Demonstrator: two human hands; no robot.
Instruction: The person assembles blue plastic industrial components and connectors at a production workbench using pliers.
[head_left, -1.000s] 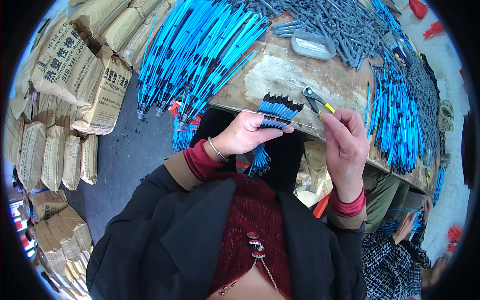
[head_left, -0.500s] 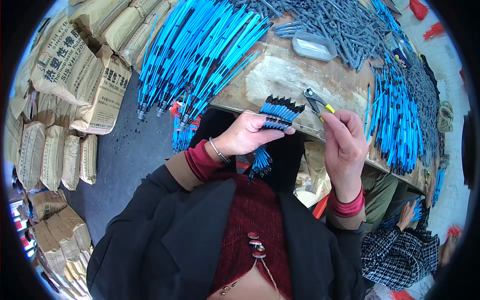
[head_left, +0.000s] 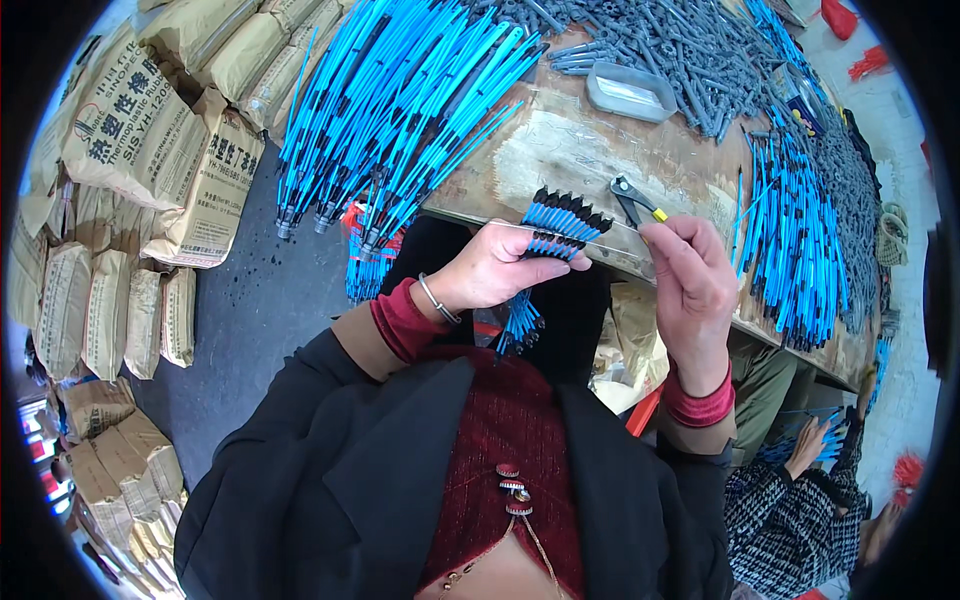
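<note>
My left hand is closed around a row of thin blue sticks with black tips, lined up side by side. Their lower ends hang below the palm. A thin wire runs across the row and sticks out toward my right hand. Thumb and forefinger of that hand are pinched together at the wire's far end, though the fingertips partly hide it. Right beside them, pliers with dark jaws and yellow grips lie on the wooden table. One grip is covered by my fingers.
Blue sticks are heaped at the table's left and right. Grey plastic pieces pile up at the back, beside a clear tray. Paper sacks stand at left. At lower right, a co-worker's hand holds blue sticks.
My right hand has shifted slightly right and now covers one yellow grip of the pliers. My left hand stays nearly still with the sticks. The co-worker's hand has moved a little.
</note>
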